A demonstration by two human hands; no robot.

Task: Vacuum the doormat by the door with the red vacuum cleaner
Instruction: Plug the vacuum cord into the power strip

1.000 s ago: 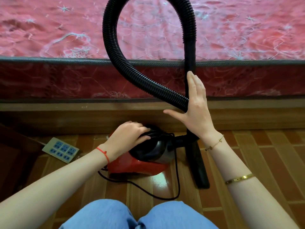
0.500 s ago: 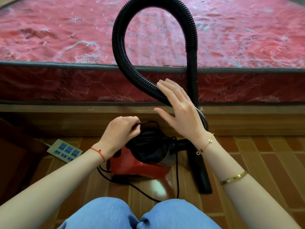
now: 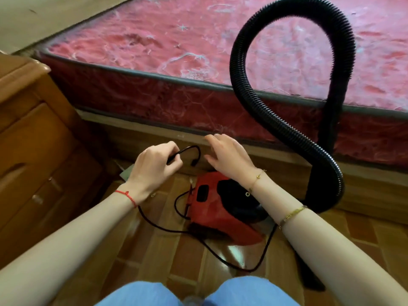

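No legible brand, label or writing on any surface; the dark panel on the back of the red vacuum cleaner (image 3: pixel 220 208) is too blurred to read.

Vacuum cleaner sits on the tiled floor (image 3: pixel 154 246), just in front of the wooden bed frame (image 3: pixel 364 175); red body, black top; it lies below and between the two forearms, nearer the right one.

Left hand (image 3: pixel 152 166) raised above the floor, left of the vacuum and apart from it; fingers curled, pinching the black power cord (image 3: pixel 192 151) near its free end; the cord arcs up and right from the fingers, its tip hanging down; the rest trails under the left wrist, loops by the vacuum's rear and runs across the floor toward the knees; red string bracelet (image 3: pixel 127 195) on this wrist.

Right hand (image 3: pixel 227 155) hovers above the vacuum's rear end, fingers loosely spread and relaxed, holding nothing; not touching cord or vacuum as far as can be seen; two gold bracelets on this arm.

Black ribbed hose (image 3: pixel 260 107) rises from the vacuum's right side, loops high over the red mattress (image 3: pixel 176 45), and comes down to a straight black tube at right; well apart from both hands.

Wooden drawer unit (image 3: pixel 33 138) at left; blue-clad knees (image 3: pixel 141 294) at bottom edge; doormat not in view.
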